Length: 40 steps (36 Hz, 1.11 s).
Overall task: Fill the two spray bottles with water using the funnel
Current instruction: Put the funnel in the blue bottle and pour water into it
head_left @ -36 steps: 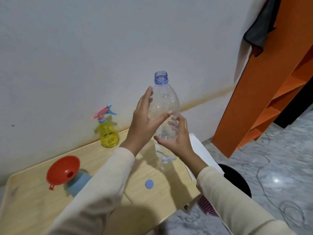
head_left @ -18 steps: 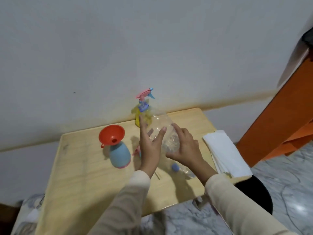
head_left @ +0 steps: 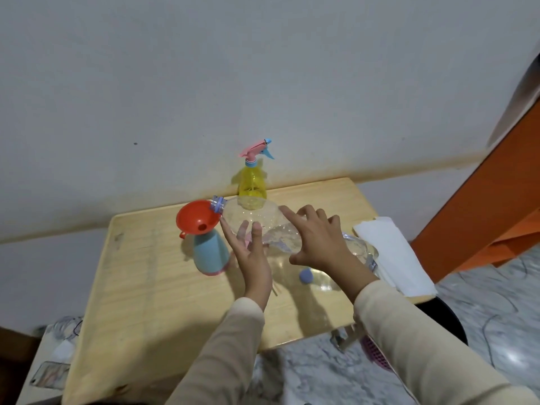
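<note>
A clear plastic water bottle [head_left: 257,219] is tipped on its side, its blue-ringed mouth over the rim of the red funnel [head_left: 196,219]. The funnel sits in the neck of a light blue spray bottle body [head_left: 210,252] with a pink base. My left hand [head_left: 252,252] supports the clear bottle from below, and my right hand [head_left: 317,238] grips its lower half. A yellow spray bottle [head_left: 252,185] with a pink and blue trigger head stands behind, by the wall. A blue cap [head_left: 306,276] lies on the wooden table [head_left: 140,287].
A second clear bottle [head_left: 361,249] lies on its side behind my right wrist. Folded white paper towels [head_left: 391,255] sit at the table's right edge. A black bin [head_left: 444,323] stands below, an orange shelf unit [head_left: 482,214] to the right.
The clear bottle went from upright and raised to tipped leftward, its mouth now at the funnel. The view swung left and down, bringing the whole table into sight.
</note>
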Each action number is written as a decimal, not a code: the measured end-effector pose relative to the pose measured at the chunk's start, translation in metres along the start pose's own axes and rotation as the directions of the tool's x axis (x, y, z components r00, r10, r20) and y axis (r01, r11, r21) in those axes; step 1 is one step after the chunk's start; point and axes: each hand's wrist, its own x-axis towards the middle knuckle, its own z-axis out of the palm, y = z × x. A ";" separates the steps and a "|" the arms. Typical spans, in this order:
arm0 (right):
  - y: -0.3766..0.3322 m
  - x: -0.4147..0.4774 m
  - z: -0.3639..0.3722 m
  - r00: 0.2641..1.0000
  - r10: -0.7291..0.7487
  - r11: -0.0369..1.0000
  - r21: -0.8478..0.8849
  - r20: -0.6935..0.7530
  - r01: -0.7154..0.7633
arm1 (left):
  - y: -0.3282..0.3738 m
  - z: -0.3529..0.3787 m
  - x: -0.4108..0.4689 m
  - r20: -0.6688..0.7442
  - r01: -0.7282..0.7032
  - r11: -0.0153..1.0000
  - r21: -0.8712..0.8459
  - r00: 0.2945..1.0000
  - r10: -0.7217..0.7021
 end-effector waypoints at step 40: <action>0.000 0.002 -0.031 0.992 -0.118 0.966 -0.239 -0.049 0.103 | -0.001 0.018 -0.011 -0.083 0.122 0.955 -0.271 0.985 -0.150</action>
